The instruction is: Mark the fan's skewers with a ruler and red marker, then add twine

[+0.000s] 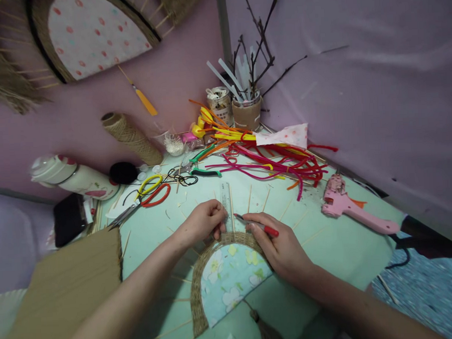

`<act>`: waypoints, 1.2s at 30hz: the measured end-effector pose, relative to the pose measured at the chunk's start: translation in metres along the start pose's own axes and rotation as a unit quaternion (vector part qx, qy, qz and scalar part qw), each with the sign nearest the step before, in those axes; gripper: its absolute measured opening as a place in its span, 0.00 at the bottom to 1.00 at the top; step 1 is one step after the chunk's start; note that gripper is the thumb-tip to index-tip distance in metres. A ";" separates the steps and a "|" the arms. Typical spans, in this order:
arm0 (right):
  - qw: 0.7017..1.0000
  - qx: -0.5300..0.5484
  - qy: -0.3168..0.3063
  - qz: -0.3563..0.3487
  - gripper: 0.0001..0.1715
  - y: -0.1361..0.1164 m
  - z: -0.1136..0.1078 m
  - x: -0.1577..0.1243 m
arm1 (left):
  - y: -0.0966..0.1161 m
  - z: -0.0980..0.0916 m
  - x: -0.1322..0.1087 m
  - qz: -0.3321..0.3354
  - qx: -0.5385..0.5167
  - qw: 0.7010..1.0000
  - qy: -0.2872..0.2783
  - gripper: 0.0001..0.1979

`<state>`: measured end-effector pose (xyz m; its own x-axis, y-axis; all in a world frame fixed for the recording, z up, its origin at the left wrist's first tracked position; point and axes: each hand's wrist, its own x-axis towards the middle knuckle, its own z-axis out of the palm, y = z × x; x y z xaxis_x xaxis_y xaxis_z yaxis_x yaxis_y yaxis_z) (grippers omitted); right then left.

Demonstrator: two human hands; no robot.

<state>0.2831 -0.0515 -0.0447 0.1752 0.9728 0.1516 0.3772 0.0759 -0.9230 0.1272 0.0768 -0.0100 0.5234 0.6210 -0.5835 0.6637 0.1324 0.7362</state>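
Note:
A half-round fan piece (pixel 230 274) with blue flowered cloth and a woven twine rim lies on the green table (pixel 326 245) in front of me. Thin wooden sticks (pixel 231 209) stick out from its rim. My left hand (pixel 204 221) is closed, pinching a clear ruler (pixel 224 199) against the rim's top. My right hand (pixel 277 244) is closed round a red-and-grey pen (pixel 256 224), its tip close to the ruler and a stick.
A pink glue gun (pixel 351 206) lies at the right. Red, pink and yellow pipe cleaners (pixel 270 160) are heaped behind. Scissors (pixel 137 203), a twine spool (pixel 130 136), a bottle (pixel 72 176) and cardboard (pixel 66 291) sit on the left. Cups (pixel 246 108) stand in the corner.

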 end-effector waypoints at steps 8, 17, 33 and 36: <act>1.000 0.002 0.002 -0.002 0.15 -0.002 -0.001 0.000 | 0.000 0.000 0.000 -0.001 -0.007 1.000 0.001 0.09; 1.000 -0.004 -0.006 -0.002 0.15 -0.002 -0.001 0.001 | 0.000 -0.001 0.000 0.006 -0.004 1.000 -0.002 0.08; 1.000 0.001 0.004 0.000 0.14 -0.003 -0.001 0.000 | -0.004 0.000 0.001 0.020 -0.001 1.000 -0.005 0.09; 1.000 0.001 0.007 0.004 0.14 -0.004 -0.001 0.000 | -0.004 0.000 0.001 0.016 -0.003 1.000 -0.004 0.09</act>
<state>0.2827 -0.0518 -0.0407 0.1908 0.9703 0.1490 0.3744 0.0684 -0.9247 0.1252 0.0773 -0.0133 0.5486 0.6189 -0.5621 0.6431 0.1173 0.7568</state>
